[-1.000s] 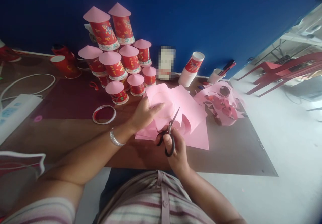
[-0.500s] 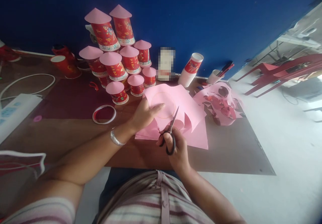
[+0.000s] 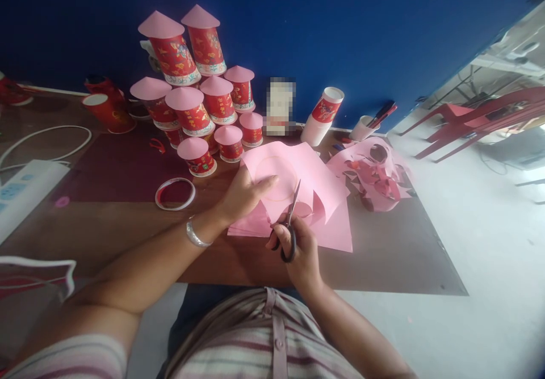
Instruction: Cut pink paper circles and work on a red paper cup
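Nearest the body, the right hand (image 3: 300, 251) has its fingers curled through the loops of one pair of scissors (image 3: 292, 223), blades pointing toward 12 o'clock into the pink paper (image 3: 323, 189). Compared with a second ago, the blades have narrowed and the tip has crept slightly toward 11 o'clock, so the cut appears to be advancing along the pencilled circle (image 3: 276, 177).

At 10 o'clock from the scissors, the left hand (image 3: 242, 194) lies spread, fingers flat on the sheet, pinning it to the tabletop (image 3: 128, 220) as before. One silver bangle (image 3: 196, 236) sits on that wrist. The paper rests at the middle of the tabletop on a small stack of pink sheets.

Farther out:
- one tape ring (image 3: 175, 193) at 9 o'clock
- one heap of pink scraps (image 3: 377, 175) at 2 o'clock
- nine red cups with pink cone lids (image 3: 189, 109) at 11 o'clock, two perched on top
- one leaning stack of cups (image 3: 323, 115) at 1 o'clock
- one pen cup (image 3: 364, 129) beside that stack
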`<state>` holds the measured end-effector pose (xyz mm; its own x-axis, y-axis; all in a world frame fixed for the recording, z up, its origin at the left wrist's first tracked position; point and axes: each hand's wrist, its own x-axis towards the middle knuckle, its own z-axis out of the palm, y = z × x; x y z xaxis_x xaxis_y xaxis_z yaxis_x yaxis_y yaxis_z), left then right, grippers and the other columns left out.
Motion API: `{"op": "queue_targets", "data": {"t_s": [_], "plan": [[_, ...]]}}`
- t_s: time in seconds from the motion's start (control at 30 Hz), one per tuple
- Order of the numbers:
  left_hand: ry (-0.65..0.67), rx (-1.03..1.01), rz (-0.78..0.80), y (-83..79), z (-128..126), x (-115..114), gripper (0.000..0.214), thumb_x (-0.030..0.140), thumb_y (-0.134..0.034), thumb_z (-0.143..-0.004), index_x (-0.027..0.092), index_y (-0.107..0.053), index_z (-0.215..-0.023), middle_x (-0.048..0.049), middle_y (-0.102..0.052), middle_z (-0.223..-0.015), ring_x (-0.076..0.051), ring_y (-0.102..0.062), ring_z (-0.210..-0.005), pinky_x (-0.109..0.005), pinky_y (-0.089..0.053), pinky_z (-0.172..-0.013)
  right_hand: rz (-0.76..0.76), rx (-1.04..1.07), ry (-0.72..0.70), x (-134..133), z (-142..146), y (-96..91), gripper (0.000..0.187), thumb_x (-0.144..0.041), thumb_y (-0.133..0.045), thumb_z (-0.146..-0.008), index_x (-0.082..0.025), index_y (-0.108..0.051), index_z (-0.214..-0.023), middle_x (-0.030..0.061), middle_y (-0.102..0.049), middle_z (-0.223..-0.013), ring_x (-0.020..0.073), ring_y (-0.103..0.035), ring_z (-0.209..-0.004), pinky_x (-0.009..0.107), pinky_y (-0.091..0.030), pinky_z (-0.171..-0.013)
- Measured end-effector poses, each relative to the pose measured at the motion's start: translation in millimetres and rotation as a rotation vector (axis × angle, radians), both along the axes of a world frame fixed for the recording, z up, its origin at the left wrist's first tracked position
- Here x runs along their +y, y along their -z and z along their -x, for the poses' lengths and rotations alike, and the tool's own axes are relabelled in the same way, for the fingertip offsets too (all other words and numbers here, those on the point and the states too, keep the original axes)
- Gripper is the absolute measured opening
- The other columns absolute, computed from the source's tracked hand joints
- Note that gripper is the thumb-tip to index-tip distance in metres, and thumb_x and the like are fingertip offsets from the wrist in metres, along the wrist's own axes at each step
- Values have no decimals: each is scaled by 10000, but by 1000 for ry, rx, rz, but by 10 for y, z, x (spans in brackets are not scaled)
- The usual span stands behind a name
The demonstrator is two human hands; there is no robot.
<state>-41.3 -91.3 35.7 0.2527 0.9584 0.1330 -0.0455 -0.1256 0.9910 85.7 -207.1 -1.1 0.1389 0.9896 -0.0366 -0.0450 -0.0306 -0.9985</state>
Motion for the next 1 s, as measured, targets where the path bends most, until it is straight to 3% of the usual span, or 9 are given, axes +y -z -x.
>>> {"op": "queue_targets", "data": {"t_s": [0.5,1.0], "plan": [[-2,-18,-62,35,-13,12,327,384,-752,-865,151,-736,-1093,-99,-800,-1136,-322,-736,-1152,-468,-595,-1086,-4,-6,11,3,-5,-13,396,-573,-697,-946,-216,-592,-811,-21,-645,-559,122,-570,-505,232,-446,-509],[9,-13,-6,5,-10,-11,353,413,-754,-868,142,-742,-1095,-110,-793,-1135,-333,-721,-1171,-468,-582,-1093,-9,-54,8,-6,-26,-40,417,-589,-680,-955,-225,-581,-776,-23,-640,-545,128,-577,-492,241,-455,-505]]}}
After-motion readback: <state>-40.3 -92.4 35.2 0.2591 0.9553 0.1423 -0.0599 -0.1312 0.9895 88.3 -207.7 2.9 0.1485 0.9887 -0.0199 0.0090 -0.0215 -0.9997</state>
